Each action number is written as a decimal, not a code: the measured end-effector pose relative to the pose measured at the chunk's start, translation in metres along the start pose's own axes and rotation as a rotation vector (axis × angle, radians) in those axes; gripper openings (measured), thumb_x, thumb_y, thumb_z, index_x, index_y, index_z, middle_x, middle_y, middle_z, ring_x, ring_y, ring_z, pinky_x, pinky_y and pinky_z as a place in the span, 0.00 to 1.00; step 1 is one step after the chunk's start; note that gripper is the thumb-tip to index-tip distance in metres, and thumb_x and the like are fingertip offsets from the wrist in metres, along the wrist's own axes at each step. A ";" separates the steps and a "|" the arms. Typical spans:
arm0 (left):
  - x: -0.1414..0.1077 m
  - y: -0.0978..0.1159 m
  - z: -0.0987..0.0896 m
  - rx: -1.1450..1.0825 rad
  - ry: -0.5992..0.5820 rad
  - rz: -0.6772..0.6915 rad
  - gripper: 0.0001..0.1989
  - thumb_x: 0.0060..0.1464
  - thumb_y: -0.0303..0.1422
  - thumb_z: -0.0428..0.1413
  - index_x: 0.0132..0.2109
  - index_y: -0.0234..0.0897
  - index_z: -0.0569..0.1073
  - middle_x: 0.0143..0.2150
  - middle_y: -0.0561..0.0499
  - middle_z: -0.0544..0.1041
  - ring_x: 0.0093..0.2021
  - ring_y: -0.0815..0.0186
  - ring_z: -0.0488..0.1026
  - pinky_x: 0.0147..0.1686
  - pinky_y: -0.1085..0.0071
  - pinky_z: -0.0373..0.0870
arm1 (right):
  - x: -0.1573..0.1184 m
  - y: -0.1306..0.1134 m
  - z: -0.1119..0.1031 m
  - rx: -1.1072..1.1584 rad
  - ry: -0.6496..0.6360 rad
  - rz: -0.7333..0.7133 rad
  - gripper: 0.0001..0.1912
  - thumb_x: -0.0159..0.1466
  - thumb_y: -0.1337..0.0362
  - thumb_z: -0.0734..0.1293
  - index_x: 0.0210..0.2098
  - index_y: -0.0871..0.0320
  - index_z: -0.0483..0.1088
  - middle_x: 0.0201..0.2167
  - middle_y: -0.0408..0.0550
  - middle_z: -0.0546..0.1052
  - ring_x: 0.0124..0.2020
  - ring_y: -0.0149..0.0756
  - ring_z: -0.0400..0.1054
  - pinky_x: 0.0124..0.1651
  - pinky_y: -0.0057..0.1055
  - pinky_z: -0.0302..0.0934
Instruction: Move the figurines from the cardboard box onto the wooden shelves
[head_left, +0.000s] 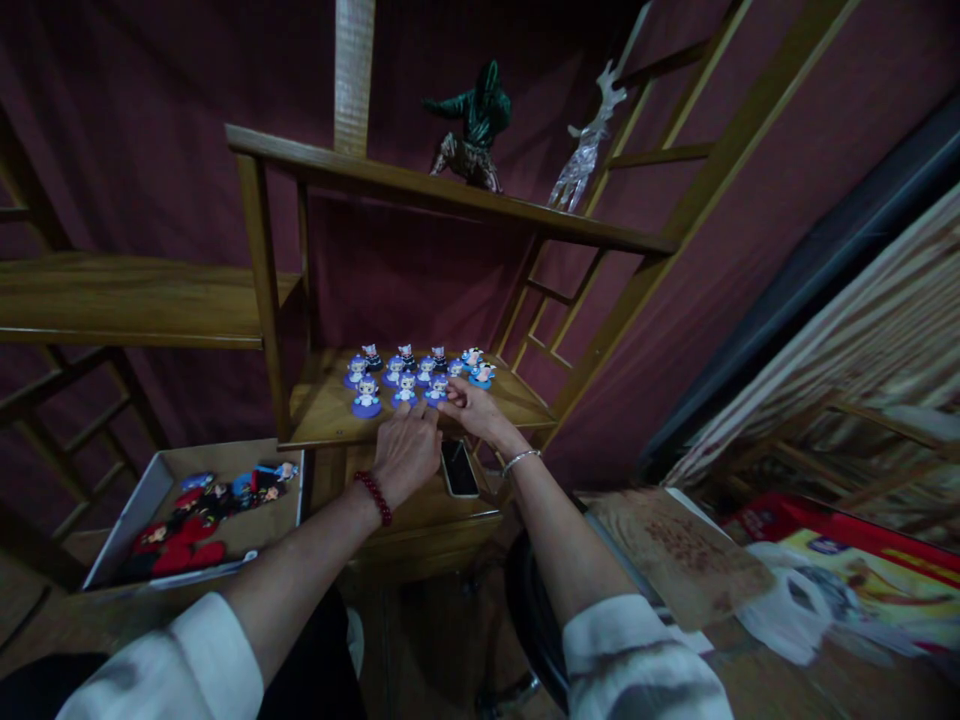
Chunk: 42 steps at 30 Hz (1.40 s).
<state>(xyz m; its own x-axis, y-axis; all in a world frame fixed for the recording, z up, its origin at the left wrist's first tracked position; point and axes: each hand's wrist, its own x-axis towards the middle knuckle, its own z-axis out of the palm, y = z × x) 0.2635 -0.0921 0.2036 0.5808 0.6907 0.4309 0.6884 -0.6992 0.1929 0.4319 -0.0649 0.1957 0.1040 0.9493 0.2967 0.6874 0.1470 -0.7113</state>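
Small purple-and-white figurines on round purple bases stand in rows on the wooden shelf point(311, 420). My right hand point(476, 410), wearing a silver bracelet, pinches the front-row figurine point(436, 392) at the right end, from its right side. My left hand point(409, 450), with a red bead bracelet, lies just in front of that row. Its fingers reach forward to the bases of the middle figurine point(405, 390) and the right one; the fingertips are partly hidden. Another front figurine point(366, 398) stands to the left. Dark figurines point(406, 356) and blue-based ones point(482, 374) are behind.
A phone point(459, 468) lies below the shelf front. To the left, a cardboard box point(259, 455) holds red, black and blue figures. Above stand a green statue point(480, 115) and a clear deer ornament point(586, 150). A black stool point(529, 610) is close on the right.
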 end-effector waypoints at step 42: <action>0.000 -0.003 -0.004 -0.070 -0.040 -0.001 0.13 0.52 0.29 0.48 0.46 0.34 0.67 0.47 0.44 0.69 0.47 0.60 0.64 0.43 0.65 0.64 | -0.003 0.002 0.008 -0.228 0.129 0.046 0.19 0.51 0.65 0.65 0.43 0.54 0.66 0.34 0.44 0.73 0.35 0.33 0.67 0.40 0.30 0.61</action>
<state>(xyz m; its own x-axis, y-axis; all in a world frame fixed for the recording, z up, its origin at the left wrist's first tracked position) 0.2601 -0.0903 0.2063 0.5979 0.6976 0.3948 0.6580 -0.7084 0.2553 0.4272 -0.0650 0.1890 0.2199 0.9081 0.3565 0.8223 0.0240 -0.5685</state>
